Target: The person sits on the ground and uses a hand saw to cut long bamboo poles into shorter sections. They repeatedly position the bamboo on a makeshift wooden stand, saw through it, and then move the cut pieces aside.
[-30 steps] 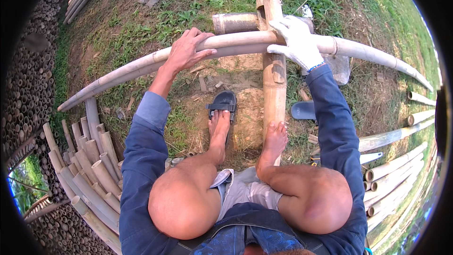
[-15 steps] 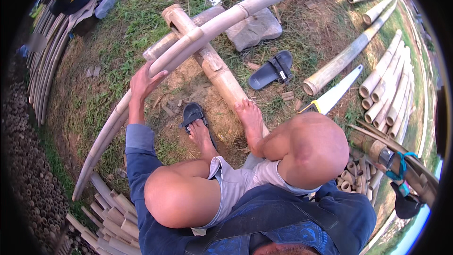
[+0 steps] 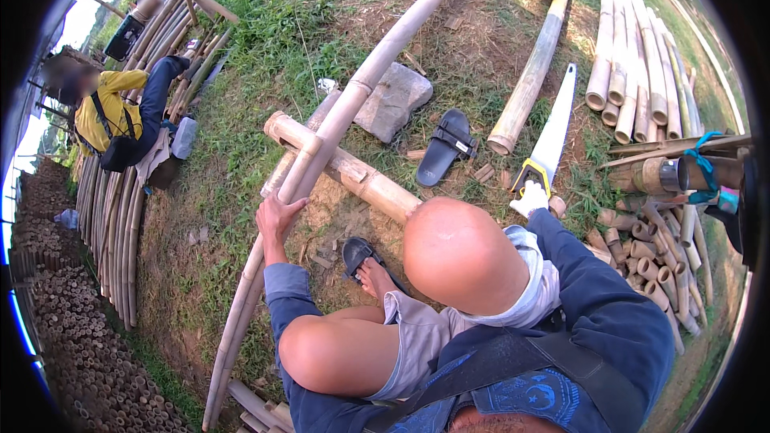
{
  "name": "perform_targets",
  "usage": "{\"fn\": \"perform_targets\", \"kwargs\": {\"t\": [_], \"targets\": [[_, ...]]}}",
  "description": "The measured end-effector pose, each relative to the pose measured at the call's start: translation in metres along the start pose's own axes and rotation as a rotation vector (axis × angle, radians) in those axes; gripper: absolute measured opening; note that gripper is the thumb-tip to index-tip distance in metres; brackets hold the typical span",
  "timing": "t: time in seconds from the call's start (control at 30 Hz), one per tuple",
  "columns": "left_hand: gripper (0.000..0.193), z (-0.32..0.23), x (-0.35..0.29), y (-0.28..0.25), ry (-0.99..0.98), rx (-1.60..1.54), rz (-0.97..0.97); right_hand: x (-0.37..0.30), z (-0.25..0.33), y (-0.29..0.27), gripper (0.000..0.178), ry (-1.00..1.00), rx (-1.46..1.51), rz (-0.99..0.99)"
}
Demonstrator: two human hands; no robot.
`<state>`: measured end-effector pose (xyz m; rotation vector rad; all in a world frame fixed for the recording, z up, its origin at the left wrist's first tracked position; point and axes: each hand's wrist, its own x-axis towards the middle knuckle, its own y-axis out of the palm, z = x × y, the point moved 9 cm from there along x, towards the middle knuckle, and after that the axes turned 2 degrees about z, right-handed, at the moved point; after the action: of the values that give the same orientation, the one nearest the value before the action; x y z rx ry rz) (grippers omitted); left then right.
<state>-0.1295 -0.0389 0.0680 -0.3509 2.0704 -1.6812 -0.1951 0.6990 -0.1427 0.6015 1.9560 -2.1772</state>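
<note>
A long, pale bamboo pole [image 3: 353, 96] runs from the lower left to the top of the view. My left hand [image 3: 277, 220] grips it, thumb across its upper side and fingers partly hidden. The pole rests over a thick bamboo post [image 3: 373, 183] that lies slanted on the ground, with a shorter bamboo piece beneath their crossing. At the right, my right hand [image 3: 530, 199] in a white glove closes on the yellow and black handle of a hand saw [image 3: 553, 132]. The saw's bright blade points away from me over the grass.
A grey stone block [image 3: 395, 100] and a loose black sandal [image 3: 447, 147] lie beyond the post. Bamboo poles [image 3: 634, 56] and short offcuts [image 3: 654, 261] are piled at the right. Another person in yellow [image 3: 112, 108] sits at the far left beside stacked bamboo.
My right hand has come into view and reached the saw's handle. My left hand stays on the pole. The view has swung right and a person at the left now shows more fully.
</note>
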Motion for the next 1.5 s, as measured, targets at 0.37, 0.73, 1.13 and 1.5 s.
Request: {"fn": "perform_targets", "kwargs": {"t": [0.37, 0.73, 1.13, 1.5], "targets": [[0.102, 0.019, -0.03, 0.004, -0.033, -0.07, -0.04, 0.023, -0.104, 0.021, 0.074, 0.014, 0.539, -0.184], [0.105, 0.044, -0.036, 0.014, -0.049, -0.136, -0.042, -0.197, -0.108, -0.318, 0.03, -0.424, 0.903, -0.54], [0.113, 0.044, -0.039, 0.004, -0.057, -0.094, -0.052, -0.261, 0.2, -0.371, 0.037, -1.001, 1.041, -0.111], [0.102, 0.044, -0.034, 0.009, -0.092, -0.04, -0.051, -0.184, 0.422, -0.148, 0.04, -1.001, 1.226, 0.319]]}}
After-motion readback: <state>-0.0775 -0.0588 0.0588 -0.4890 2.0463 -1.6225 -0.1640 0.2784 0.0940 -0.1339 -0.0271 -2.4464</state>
